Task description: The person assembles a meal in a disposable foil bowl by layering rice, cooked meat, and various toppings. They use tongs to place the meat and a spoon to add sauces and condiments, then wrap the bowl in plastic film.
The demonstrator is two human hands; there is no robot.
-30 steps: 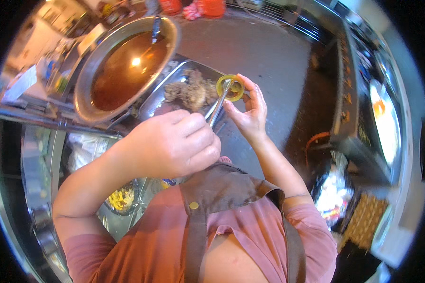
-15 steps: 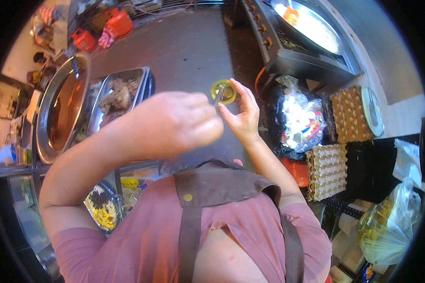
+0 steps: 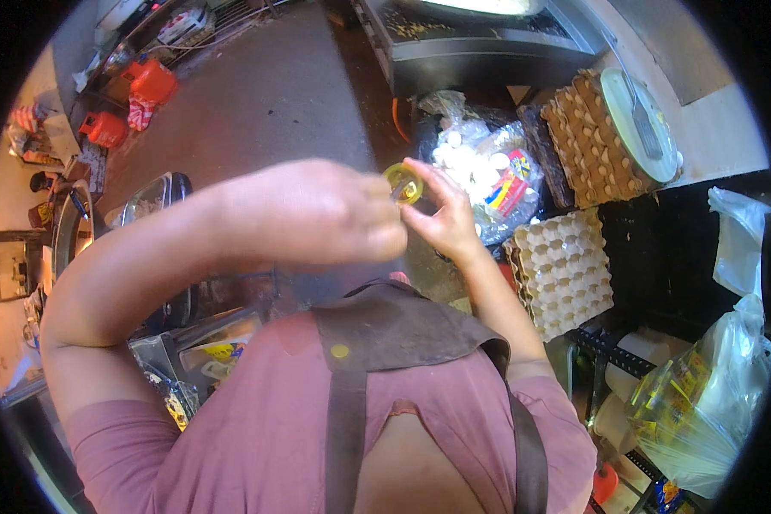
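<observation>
Held in the fingers of my right hand [image 3: 450, 218] is a small round yellow-green cup [image 3: 413, 172], its opening facing me. Something shiny shows inside it. My left hand [image 3: 317, 210] is curled into a closed grip right beside the cup, slightly blurred by motion. From its fingertips a thin grey utensil [image 3: 398, 190] reaches into the cup; what kind it is cannot be made out, since the fist covers most of it.
Right of my hands lie a clear bag of eggshells [image 3: 480, 167] and stacked egg trays [image 3: 565, 270], with a plate [image 3: 617, 94] and fork [image 3: 647, 128] on another stack. A griddle [image 3: 480, 51] stands ahead. Red gas cylinders [image 3: 152, 81] are at far left.
My view has swung to the right, so the metal basin and tray have slid toward the left edge. Both hands stay together at the cup, the utensil still in it.
</observation>
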